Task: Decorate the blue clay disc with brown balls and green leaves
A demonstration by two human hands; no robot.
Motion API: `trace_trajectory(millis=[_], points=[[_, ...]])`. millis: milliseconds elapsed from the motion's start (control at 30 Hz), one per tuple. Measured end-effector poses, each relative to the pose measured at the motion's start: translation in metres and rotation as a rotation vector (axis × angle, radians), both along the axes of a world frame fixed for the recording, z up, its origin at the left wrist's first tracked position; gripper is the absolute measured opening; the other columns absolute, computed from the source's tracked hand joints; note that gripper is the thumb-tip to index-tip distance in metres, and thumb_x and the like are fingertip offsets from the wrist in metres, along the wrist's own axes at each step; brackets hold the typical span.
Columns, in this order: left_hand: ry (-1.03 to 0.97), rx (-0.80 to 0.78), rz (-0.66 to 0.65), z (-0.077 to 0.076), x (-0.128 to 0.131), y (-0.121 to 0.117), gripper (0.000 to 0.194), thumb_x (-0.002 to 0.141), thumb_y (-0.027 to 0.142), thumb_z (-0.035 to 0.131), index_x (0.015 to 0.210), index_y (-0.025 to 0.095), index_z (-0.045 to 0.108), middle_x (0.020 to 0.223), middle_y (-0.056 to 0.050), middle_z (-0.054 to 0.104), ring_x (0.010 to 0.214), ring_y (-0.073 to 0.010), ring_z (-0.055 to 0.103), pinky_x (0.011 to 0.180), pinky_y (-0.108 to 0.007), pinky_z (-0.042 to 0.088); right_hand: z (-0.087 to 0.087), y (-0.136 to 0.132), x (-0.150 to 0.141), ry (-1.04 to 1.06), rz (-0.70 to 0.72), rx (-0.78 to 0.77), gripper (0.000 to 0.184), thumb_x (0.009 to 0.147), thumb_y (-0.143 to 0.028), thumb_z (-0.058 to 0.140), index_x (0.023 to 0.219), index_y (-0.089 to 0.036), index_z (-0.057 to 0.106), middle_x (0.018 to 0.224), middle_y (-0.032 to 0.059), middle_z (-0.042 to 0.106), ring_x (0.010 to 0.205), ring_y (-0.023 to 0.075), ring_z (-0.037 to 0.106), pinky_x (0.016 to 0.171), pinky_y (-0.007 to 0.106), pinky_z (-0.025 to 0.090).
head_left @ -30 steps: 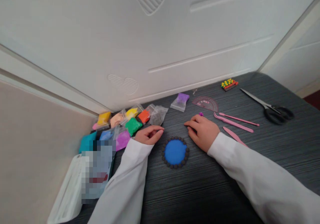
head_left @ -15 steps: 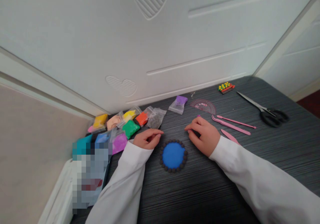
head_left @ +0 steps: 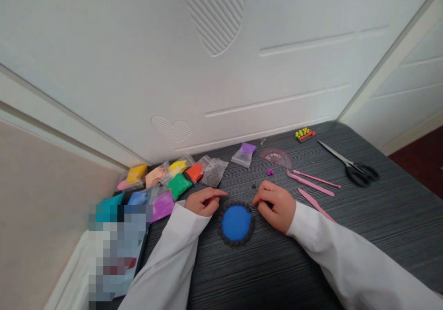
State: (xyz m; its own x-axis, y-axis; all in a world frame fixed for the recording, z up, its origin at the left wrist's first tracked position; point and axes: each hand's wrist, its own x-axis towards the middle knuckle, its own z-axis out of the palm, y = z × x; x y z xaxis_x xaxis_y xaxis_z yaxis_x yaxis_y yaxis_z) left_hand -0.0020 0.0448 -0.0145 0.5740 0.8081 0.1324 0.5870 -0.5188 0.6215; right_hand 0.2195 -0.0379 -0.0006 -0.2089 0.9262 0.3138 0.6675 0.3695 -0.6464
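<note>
A flat blue clay disc [head_left: 236, 223] ringed with small dark clay balls lies on the table between my hands. My left hand [head_left: 204, 201] rests at its upper left, index finger stretched out and thumb apart, with nothing visible in it. At the ring's upper right edge is my right hand [head_left: 276, 206], its fingers curled and the fingertips together; whatever may be between them is hidden. Just above those fingertips sits a loose dark ball [head_left: 254, 186]. A little purple clay lump [head_left: 270, 172] lies beyond my right hand.
Bags of coloured clay, including a green one [head_left: 179, 187], crowd the left back. A protractor [head_left: 276, 157], pink tweezers [head_left: 310, 183], a pink clay knife [head_left: 314, 204] and scissors [head_left: 349, 164] lie at right. A yellow-and-orange beaded piece [head_left: 304, 134] sits near the white panel.
My right hand has moved down and nearer to the ring's edge, uncovering the purple lump and a loose dark ball. The left hand stays about where it was; the view has tilted slightly.
</note>
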Motion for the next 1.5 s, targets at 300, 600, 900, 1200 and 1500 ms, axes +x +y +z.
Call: trace_trajectory(millis=[300,600,900,1200,1500], points=[[-0.02,0.004,-0.083,0.002,0.007,0.001,0.028,0.071,0.017,0.042,0.086,0.013,0.066,0.068,-0.003,0.061,0.061,-0.01,0.054,0.06,-0.02,0.042,-0.007,0.001,0.002,-0.028,0.05,-0.001,0.02,0.07,-0.011,0.044,0.074,-0.017,0.062,0.073,0.0028,0.052,0.069,0.0118,0.05,0.066,0.026,0.04],[-0.07,-0.052,-0.083,0.001,0.012,-0.001,0.028,0.074,0.025,0.044,0.087,0.013,0.065,0.071,-0.005,0.062,0.064,-0.0115,0.054,0.061,-0.022,0.042,-0.007,0.001,0.003,-0.073,0.051,0.001,0.021,0.071,-0.012,0.044,0.078,-0.018,0.063,0.074,0.0023,0.053,0.07,0.0123,0.051,0.068,0.026,0.039],[-0.119,-0.227,-0.176,0.013,0.039,0.016,0.026,0.069,0.029,0.053,0.083,0.012,0.067,0.061,-0.002,0.059,0.05,-0.0079,0.046,0.048,-0.02,0.035,-0.004,-0.001,0.003,-0.119,0.081,-0.012,0.022,0.072,-0.014,0.045,0.081,-0.021,0.064,0.074,0.0012,0.053,0.07,0.0116,0.05,0.068,0.026,0.038],[-0.019,-0.118,-0.411,0.006,0.043,0.018,0.022,0.071,0.034,0.054,0.081,0.022,0.069,0.044,0.005,0.046,0.046,-0.0052,0.044,0.051,-0.019,0.03,0.003,-0.004,0.002,-0.19,0.106,-0.086,0.023,0.075,-0.015,0.043,0.083,-0.021,0.063,0.075,0.0018,0.054,0.07,0.0119,0.049,0.069,0.028,0.036],[0.05,-0.072,-0.389,0.009,0.045,0.014,0.02,0.07,0.035,0.054,0.076,0.024,0.069,0.046,0.006,0.048,0.048,-0.0047,0.047,0.061,-0.022,0.029,0.005,-0.005,0.001,-0.207,0.124,-0.089,0.022,0.075,-0.015,0.044,0.081,-0.021,0.064,0.077,0.0019,0.055,0.072,0.0123,0.05,0.07,0.029,0.036]])
